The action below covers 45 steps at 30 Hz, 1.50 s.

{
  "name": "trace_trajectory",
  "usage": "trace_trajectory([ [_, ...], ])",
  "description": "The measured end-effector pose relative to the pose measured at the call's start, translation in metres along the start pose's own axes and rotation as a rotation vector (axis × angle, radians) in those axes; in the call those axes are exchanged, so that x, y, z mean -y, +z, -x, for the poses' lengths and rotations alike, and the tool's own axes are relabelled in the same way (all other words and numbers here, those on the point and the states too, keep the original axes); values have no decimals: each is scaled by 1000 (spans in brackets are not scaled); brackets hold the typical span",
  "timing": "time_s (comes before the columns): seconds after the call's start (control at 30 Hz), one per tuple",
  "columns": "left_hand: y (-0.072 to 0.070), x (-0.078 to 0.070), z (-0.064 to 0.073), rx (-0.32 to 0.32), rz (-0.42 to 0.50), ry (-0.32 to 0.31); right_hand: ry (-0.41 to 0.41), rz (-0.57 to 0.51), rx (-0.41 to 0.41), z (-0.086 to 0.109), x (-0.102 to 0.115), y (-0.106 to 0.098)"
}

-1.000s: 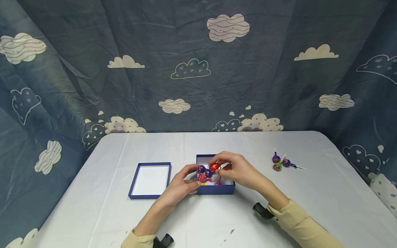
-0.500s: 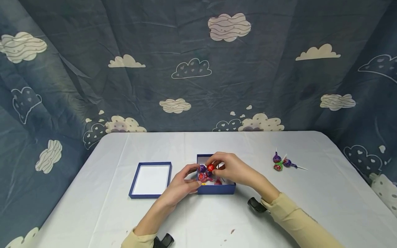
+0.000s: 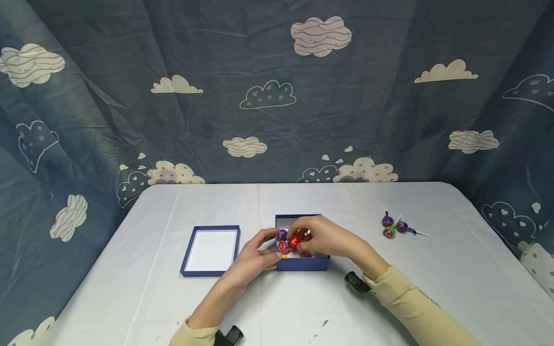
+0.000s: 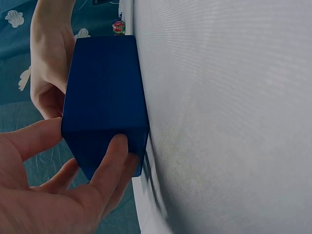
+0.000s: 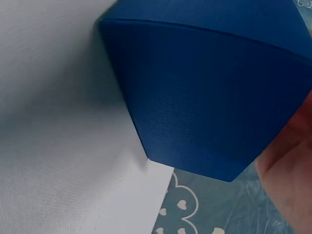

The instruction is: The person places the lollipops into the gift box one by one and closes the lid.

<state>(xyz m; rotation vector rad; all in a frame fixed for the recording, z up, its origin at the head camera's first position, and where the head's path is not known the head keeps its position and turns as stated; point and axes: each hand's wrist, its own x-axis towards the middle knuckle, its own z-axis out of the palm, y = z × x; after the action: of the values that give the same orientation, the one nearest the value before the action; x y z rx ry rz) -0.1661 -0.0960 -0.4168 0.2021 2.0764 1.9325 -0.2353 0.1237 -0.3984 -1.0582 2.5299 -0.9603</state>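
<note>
A blue open-topped box (image 3: 303, 265) with a white inside stands on the white table. My left hand (image 3: 257, 254) rests against its left side, thumb at the near corner and other fingers along the wall. In the left wrist view, extended fingers (image 4: 114, 151) press the box's blue side. Over the box, my right hand (image 3: 322, 235) pinches a red-wrapped lollipop (image 3: 294, 241). Inside, at the left, lie a purple lollipop (image 3: 283, 234) and a pinkish-red lollipop (image 3: 283, 247). The right hand covers part of the contents, and blue walls hide them in both wrist views.
Left of the box lies its shallow lid (image 3: 209, 251), white inside up with a blue rim. At the right of the table sit a green lollipop (image 3: 389, 232) and two purple lollipops (image 3: 387, 220). A dark cloud-print cloth (image 3: 268, 48) hangs behind.
My right hand has shifted slightly left with the red lollipop, then brought it a little nearer and lower in the box. The left hand stays in place.
</note>
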Motion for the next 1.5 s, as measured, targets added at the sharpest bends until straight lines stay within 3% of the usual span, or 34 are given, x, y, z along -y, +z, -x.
trace_trajectory([
  [0.37, 0, -1, 1, 5, -8, 6, 33, 83, 26, 1, 3, 3],
  [0.8, 0, 0, 0, -6, -7, 3, -18, -29, -11, 4, 0, 2],
  [1.1, 1, 1, -1, -3, -8, 3, -2, -117, -62, 8, -1, 1],
  [1.5, 1, -1, 0, -15, -13, -14, -46, -130, -159, 17, 2, -7],
])
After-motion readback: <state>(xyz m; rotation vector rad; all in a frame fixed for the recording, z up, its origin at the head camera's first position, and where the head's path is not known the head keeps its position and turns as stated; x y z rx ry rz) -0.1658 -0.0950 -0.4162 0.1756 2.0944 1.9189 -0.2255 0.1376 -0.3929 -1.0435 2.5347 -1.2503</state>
